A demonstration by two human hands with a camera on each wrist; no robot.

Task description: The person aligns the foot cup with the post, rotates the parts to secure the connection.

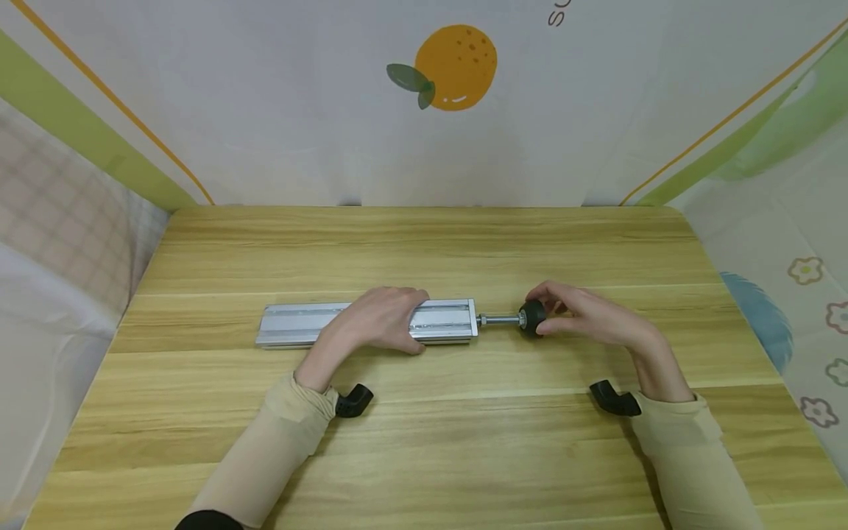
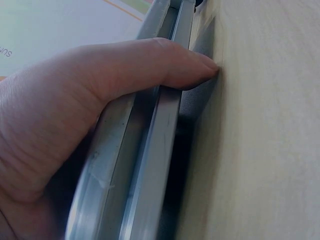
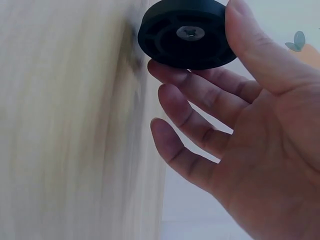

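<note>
A silver slotted aluminium profile [image 1: 444, 318] lies lengthwise across the table. My left hand [image 1: 380, 318] grips it from above near its right half, with the thumb [image 2: 165, 65] over the near side in the left wrist view. From the profile's right end a threaded rod [image 1: 501, 320] with a nut sticks out, ending in a round black levelling foot [image 1: 533, 318]. My right hand [image 1: 583, 316] pinches the rim of this foot between thumb and fingers. The right wrist view shows the foot's ribbed underside [image 3: 172, 37] with a screw head in its centre; the other fingers are loosely bent beside it.
The wood-grain table [image 1: 477, 456] extends around the profile on all sides. Behind it hangs a white cloth [image 1: 285, 110] with a printed orange. A black angled piece [image 1: 354, 401] sits at the left cuff, another black angled piece [image 1: 615, 399] at the right cuff.
</note>
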